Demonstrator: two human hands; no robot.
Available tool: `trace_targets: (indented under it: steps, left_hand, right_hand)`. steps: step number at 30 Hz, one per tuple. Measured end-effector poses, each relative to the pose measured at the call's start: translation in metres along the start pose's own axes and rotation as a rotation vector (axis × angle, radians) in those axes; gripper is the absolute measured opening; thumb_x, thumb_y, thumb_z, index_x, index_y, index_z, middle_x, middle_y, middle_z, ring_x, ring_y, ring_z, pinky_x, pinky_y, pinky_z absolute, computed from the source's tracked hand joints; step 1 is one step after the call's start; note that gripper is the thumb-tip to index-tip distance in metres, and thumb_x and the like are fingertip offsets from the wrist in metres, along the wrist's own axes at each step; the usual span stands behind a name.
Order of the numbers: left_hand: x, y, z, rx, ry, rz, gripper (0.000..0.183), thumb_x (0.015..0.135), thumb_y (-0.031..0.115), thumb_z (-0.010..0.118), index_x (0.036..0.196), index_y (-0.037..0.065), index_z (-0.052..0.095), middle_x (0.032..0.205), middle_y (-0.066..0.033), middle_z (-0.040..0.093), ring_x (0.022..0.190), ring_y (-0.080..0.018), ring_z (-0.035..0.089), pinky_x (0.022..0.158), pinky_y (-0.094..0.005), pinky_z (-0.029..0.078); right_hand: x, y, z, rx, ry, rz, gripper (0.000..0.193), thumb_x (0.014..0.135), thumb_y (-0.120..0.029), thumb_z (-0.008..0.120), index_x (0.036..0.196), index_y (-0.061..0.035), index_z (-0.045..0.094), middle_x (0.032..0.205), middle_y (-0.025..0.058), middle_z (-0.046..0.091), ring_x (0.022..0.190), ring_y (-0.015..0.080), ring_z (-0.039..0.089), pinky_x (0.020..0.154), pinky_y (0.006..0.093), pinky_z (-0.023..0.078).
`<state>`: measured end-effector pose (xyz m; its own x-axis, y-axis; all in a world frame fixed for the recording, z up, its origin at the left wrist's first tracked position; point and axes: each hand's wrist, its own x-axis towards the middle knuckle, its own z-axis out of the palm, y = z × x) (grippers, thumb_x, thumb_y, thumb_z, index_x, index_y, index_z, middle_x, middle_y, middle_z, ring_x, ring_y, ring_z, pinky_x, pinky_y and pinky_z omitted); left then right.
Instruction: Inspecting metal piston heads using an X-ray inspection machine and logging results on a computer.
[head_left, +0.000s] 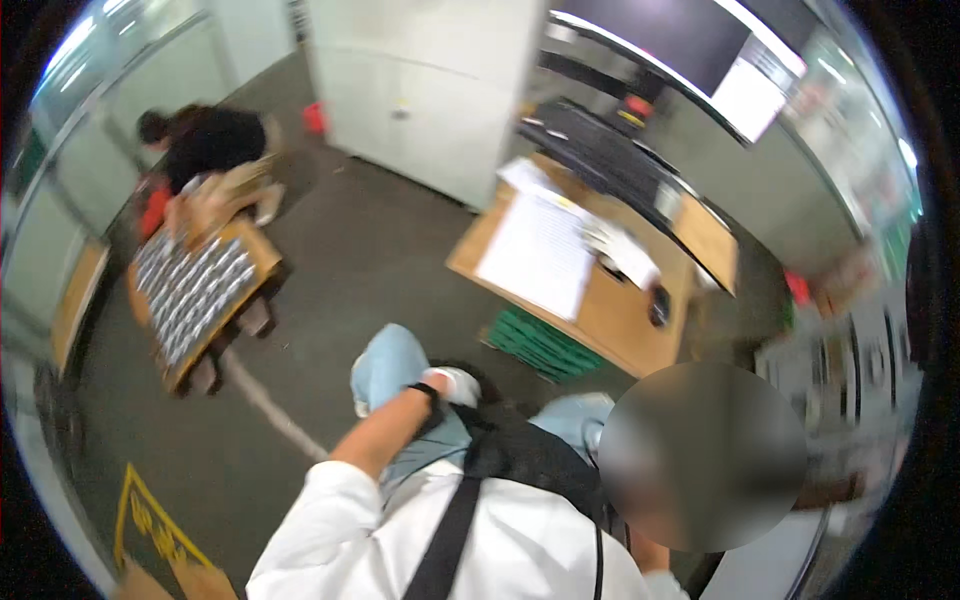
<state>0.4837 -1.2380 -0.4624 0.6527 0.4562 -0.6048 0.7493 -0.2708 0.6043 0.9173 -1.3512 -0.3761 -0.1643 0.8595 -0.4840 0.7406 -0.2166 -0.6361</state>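
My left hand [458,386], with a white covering like a glove and a black band at the wrist, is low by my left knee, next to my light blue jeans [393,362]. Its fingers are blurred, so whether it holds anything cannot be made out. Part of my right forearm [652,553] shows at the lower edge; a round blurred patch hides the area above it, and my right hand cannot be seen. Nearest ahead stands a wooden desk [630,345] with printed sheets [535,255], a white cloth-like item [622,252] and a black mouse [659,306].
A black keyboard [600,150] lies below the monitors [690,45]. Green stacked material [545,345] sits under the desk. At far left, another person [215,145] bends over a wooden board [262,250] with rows of silvery pieces. A white cabinet [420,90] stands behind.
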Motion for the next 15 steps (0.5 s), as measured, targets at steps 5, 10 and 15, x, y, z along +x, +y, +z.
trace_targets:
  steps: [5, 10, 15]
  left_hand:
    - [-0.097, -0.083, -0.063, 0.017, 0.411, -0.029, 0.049, 0.090, 0.034, 0.067, 0.129, 0.005, 0.071, 0.133, -0.0167, 0.070, 0.126, -0.0320, 0.064, 0.109, -0.0390, 0.048]
    - [-0.121, -0.058, -0.114, -0.333, 0.822, -0.339, 0.043, 0.094, 0.028, 0.066, 0.131, 0.007, 0.070, 0.133, -0.0153, 0.070, 0.125, -0.0309, 0.064, 0.108, -0.0365, 0.048]
    - [-0.090, -0.047, -0.149, -0.200, 1.201, -0.279, 0.049, 0.097, 0.034, 0.065, 0.133, 0.001, 0.065, 0.135, -0.0205, 0.067, 0.129, -0.0354, 0.061, 0.110, -0.0388, 0.047]
  right_hand:
    - [0.049, 0.039, -0.052, 0.709, 0.415, 0.018, 0.022, 0.095, -0.026, 0.067, 0.102, -0.0046, 0.071, 0.080, 0.0079, 0.071, 0.064, 0.0243, 0.067, 0.062, 0.0408, 0.056]
    - [0.073, -0.016, -0.111, 0.256, 0.869, -0.065, 0.029, 0.097, -0.025, 0.067, 0.113, -0.0016, 0.071, 0.099, 0.0110, 0.075, 0.087, 0.0218, 0.071, 0.081, 0.0359, 0.056]
    - [0.118, -0.045, -0.134, -0.174, 1.034, 0.127, 0.046, 0.089, -0.035, 0.069, 0.124, -0.0056, 0.066, 0.123, 0.0215, 0.066, 0.110, 0.0410, 0.066, 0.098, 0.0505, 0.053]
